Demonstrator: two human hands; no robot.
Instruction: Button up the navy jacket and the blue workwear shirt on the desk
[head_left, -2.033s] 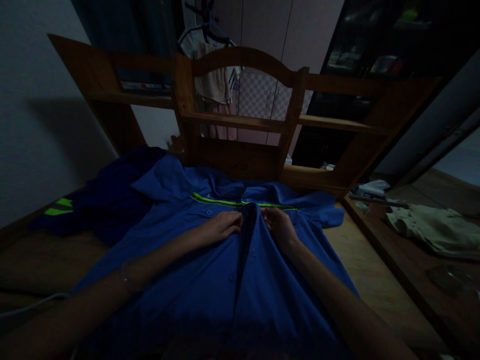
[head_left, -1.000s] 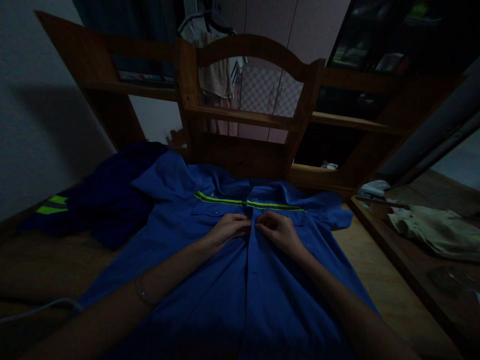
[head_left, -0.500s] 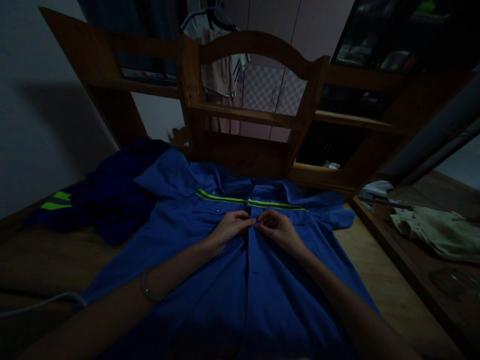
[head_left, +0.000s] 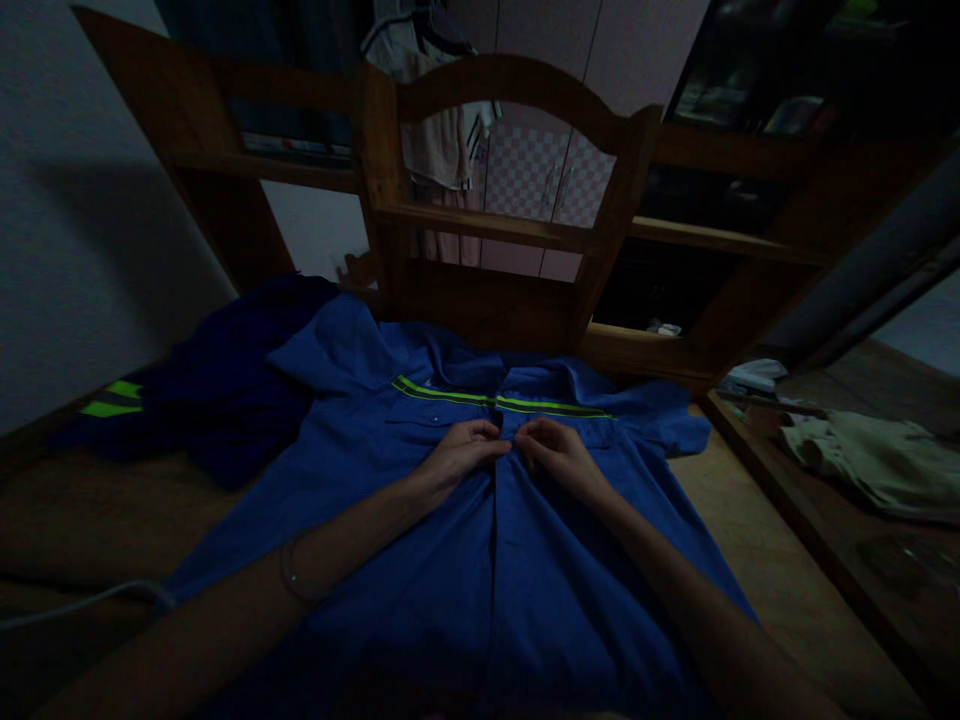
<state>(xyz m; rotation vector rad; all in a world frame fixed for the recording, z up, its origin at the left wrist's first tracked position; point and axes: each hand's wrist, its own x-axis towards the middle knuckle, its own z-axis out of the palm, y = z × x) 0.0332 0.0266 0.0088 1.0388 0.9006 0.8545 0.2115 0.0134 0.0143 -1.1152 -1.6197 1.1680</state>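
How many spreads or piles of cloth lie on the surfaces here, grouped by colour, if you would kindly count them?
Mid-blue: 1 (the shirt)
Dark blue: 1 (the pile)
Pale: 1 (the crumpled cloth)
Total: 3
Uncounted: the white item, too unclear to identify.

On a pale wooden table (head_left: 716, 480): a blue shirt (head_left: 465, 545) spread out against a crumpled navy garment (head_left: 225, 385) at left, and, on a brown surface (head_left: 825, 545) beyond its right edge, a rumpled light-coloured cloth (head_left: 870, 460).
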